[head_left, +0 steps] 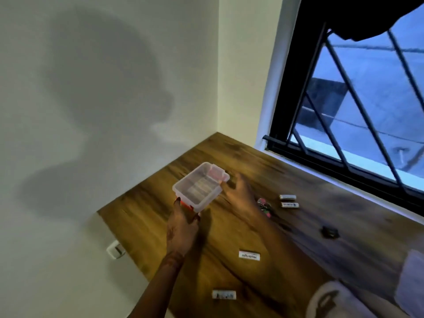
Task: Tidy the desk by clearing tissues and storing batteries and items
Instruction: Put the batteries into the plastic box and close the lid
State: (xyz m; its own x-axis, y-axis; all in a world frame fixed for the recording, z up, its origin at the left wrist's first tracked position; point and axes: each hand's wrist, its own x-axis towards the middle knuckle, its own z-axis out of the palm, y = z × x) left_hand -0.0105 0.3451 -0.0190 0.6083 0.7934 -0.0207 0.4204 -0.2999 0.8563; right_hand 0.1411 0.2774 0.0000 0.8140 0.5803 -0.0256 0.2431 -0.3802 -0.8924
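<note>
One clear box [181, 182] of batteries [200, 188], left grip [182, 228] pinching it, right grip [238, 193] spread alongside

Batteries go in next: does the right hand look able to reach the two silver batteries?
Probably yes: the right hand looks open beside the clear plastic box, and both silver batteries lie uncovered nearby.

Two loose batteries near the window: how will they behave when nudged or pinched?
Far battery and near battery are smooth cylinders lying on their sides on the flat wooden desk, so a sideways nudge likely rolls them. Glossy casings may slip in a light pinch. Rigid; probably dense for their size.
</note>
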